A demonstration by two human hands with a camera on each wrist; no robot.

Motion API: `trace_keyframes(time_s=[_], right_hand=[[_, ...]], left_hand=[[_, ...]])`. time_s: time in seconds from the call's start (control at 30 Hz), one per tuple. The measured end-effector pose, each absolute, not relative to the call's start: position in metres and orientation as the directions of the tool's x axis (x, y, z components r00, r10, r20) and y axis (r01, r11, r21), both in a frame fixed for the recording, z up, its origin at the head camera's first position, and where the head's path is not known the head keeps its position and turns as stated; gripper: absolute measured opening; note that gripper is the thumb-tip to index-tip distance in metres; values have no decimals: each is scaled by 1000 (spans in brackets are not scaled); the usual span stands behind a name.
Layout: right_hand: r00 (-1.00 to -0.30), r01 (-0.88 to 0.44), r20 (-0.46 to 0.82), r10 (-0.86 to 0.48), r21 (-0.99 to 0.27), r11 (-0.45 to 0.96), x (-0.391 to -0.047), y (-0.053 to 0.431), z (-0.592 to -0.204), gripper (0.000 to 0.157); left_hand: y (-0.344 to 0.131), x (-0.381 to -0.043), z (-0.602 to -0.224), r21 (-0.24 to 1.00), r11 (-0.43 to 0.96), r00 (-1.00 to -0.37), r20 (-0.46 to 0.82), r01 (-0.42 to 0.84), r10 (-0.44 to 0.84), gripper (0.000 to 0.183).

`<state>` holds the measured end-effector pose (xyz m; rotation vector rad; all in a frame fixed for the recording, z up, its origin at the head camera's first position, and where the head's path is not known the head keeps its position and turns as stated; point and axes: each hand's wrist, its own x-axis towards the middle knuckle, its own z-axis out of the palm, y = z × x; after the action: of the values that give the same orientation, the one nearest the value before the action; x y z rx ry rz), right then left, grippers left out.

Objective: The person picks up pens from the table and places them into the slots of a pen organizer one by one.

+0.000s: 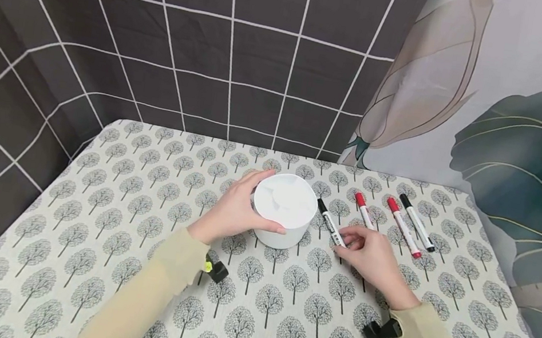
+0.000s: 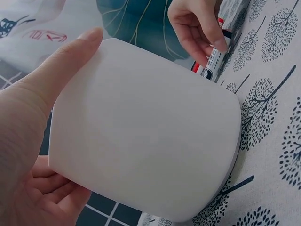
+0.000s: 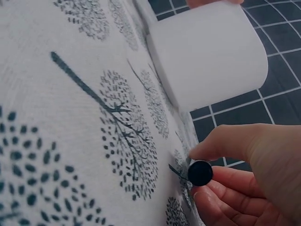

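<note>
In the head view a white round container [image 1: 284,238] stands upright on the table, its open mouth facing up. My left hand [image 1: 236,205] grips it from the left, thumb along the near side and fingers round the far side. Just to its right, my right hand [image 1: 369,257] pinches a white marker with a black cap [image 1: 329,222] between thumb and fingers. That marker slants toward the container, cap end away from me. From the right wrist, its round black end [image 3: 200,173] shows between thumb and fingers.
Right of my right hand lie a red-capped marker [image 1: 361,201], partly hidden by the hand, another red marker [image 1: 404,228] and a black-capped one [image 1: 416,222]. A tree-print cloth [image 1: 241,303] covers the table. Behind it hangs a dark grid-patterned curtain [image 1: 260,58].
</note>
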<state>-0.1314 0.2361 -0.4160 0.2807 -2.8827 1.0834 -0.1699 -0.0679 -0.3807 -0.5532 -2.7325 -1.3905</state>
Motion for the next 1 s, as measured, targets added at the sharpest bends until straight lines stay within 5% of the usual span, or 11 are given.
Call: trace_keyframes(time_s=[0.5, 1.0], right_hand=[[-976, -170, 218, -21, -691, 703, -138, 243, -400, 24], [-931, -132, 311, 189, -772, 622, -147, 255, -331, 20]], left_hand=[[-69, -172, -381, 785, 544, -942, 150, 298, 299, 119], [-69, -172, -377, 783, 546, -941, 143, 297, 307, 119]])
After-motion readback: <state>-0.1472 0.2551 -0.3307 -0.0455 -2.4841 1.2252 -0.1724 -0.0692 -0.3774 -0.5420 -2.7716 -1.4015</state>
